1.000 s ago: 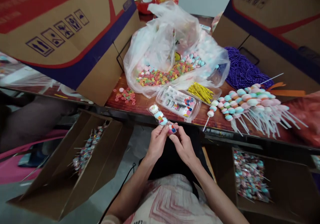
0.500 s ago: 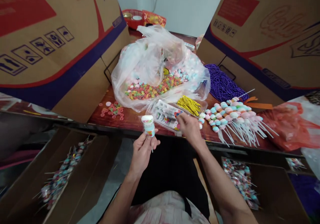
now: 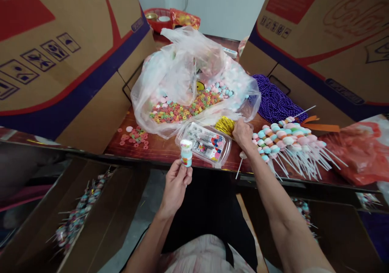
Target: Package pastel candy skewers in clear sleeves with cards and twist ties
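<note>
My left hand (image 3: 176, 179) pinches a marshmallow skewer (image 3: 186, 155) upright by its lower end, in front of the table edge. It is white on top and pale blue below, in a clear printed wrapper. My right hand (image 3: 243, 134) is at the right end of a bundle of gold twist ties (image 3: 225, 125); its fingers are curled closed and their tips are hidden. Between the hands, a clear plastic tray (image 3: 206, 145) holds printed wrappers. Right of my right hand lies a pile of marshmallow skewers (image 3: 288, 137) with white sticks.
Behind the tray sits a big clear bag (image 3: 142, 88) of ring gummies and marshmallows. Loose gummies (image 3: 136, 137) lie to its left. Purple bead strings (image 3: 273, 98) lie at the back right. Tall cardboard boxes (image 3: 91, 102) flank the table; a red plastic bag (image 3: 358, 155) is far right.
My right hand has moved up and right, from over the wrapper tray to the gold twist ties. My left hand still holds the wrapped marshmallow skewer, slightly further right in view.
</note>
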Demonstrator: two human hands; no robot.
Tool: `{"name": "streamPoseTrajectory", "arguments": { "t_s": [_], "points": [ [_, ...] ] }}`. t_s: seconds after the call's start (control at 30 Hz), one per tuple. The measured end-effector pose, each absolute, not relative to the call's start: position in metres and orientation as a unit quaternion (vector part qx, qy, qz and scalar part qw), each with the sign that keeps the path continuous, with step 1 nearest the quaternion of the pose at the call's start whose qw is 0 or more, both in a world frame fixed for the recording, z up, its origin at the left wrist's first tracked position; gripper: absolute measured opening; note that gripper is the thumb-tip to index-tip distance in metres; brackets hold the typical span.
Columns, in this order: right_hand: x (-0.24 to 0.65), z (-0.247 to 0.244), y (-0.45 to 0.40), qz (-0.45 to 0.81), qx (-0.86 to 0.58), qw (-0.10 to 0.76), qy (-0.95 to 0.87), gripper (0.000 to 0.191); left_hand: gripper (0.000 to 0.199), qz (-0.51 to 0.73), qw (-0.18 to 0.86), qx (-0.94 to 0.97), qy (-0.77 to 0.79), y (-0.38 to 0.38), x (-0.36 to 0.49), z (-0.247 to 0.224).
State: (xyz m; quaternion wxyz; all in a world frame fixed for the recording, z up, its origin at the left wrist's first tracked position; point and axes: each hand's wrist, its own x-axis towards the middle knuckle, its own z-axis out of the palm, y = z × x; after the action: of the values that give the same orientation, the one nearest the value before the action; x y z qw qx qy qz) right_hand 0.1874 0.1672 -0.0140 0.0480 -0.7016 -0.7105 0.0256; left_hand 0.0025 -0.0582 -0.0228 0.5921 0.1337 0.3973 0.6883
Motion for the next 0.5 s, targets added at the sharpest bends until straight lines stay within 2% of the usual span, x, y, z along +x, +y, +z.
{"name": "streamPoseTrajectory", "arguments": {
  "t_s": [0.17,0.27,0.37,0.43,0.5],
  "points": [
    [0.198,-0.020,0.175,0.036,-0.651,0.129,-0.747,0.031,0.032,0.672,0.610,0.121,0.402,-0.061,0.005,-0.021],
    [0.202,-0.020,0.176,0.047,-0.635,0.150,-0.756,0.033,0.033,0.663,0.613,0.115,0.415,-0.063,0.006,-0.021],
    [0.202,-0.012,0.166,0.074,-0.618,0.237,-0.746,0.037,0.034,0.656,0.609,0.122,0.430,-0.064,0.007,-0.021],
    [0.199,-0.003,0.150,0.149,-0.594,0.330,-0.718,0.036,0.032,0.656,0.597,0.129,0.443,-0.063,0.008,-0.021],
    [0.192,0.006,0.123,0.278,-0.550,0.404,-0.677,0.030,0.030,0.664,0.577,0.131,0.457,-0.061,0.010,-0.022]
  ]
}}
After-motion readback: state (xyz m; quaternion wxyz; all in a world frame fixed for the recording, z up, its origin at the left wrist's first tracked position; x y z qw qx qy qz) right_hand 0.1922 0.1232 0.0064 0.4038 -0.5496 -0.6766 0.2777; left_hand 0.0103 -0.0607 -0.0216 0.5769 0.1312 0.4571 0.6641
